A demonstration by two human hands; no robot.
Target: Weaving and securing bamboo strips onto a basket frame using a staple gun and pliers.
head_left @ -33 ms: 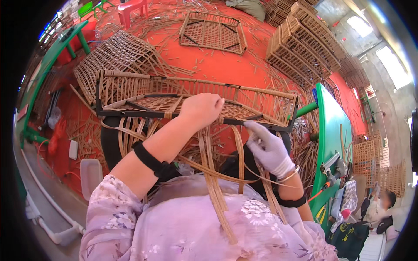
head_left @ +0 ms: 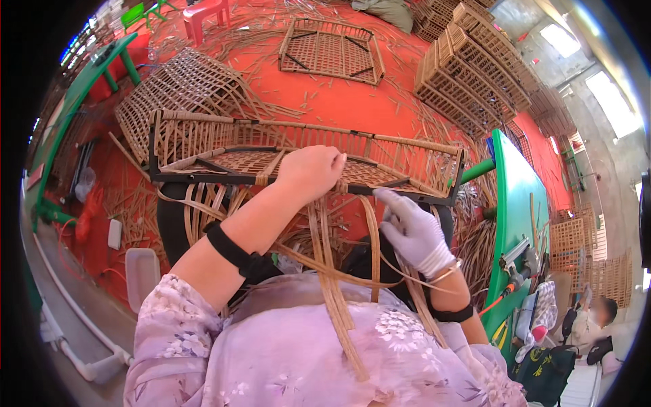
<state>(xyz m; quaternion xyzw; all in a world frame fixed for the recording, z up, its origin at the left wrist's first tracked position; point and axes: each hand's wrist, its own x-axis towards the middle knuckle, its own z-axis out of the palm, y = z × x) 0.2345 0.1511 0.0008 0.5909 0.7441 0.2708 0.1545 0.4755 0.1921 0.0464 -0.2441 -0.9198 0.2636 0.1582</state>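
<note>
A: Head view: where does the work lie?

B: The open wicker basket (head_left: 305, 129) lies crosswise before the person, its near, dark rail (head_left: 224, 178) above the trousered thighs (head_left: 175, 227). Loose cane strips (head_left: 330, 288) hang from the middle of that rail toward the lap.

A: And the fingers?

B: The bare left hand (head_left: 313, 171) is curled over the near rail, fingers folded together; their tips are hidden, so a pinch cannot be told. On the gloved right hand (head_left: 415, 234), the forefinger reaches up to just beside the rail, the others bend; whether they pinch a strip cannot be told. A looped strip (head_left: 375, 244) hangs just beside them.

A: What would make for good handling here?

B: In my judgement, a firm left hand steadying the rail, so the right can guide cane flat and untwisted, with even tension. The hanging ends cross one another below; keeping them parted should prevent snags. Too sharp a bend could crack the cane.
</note>
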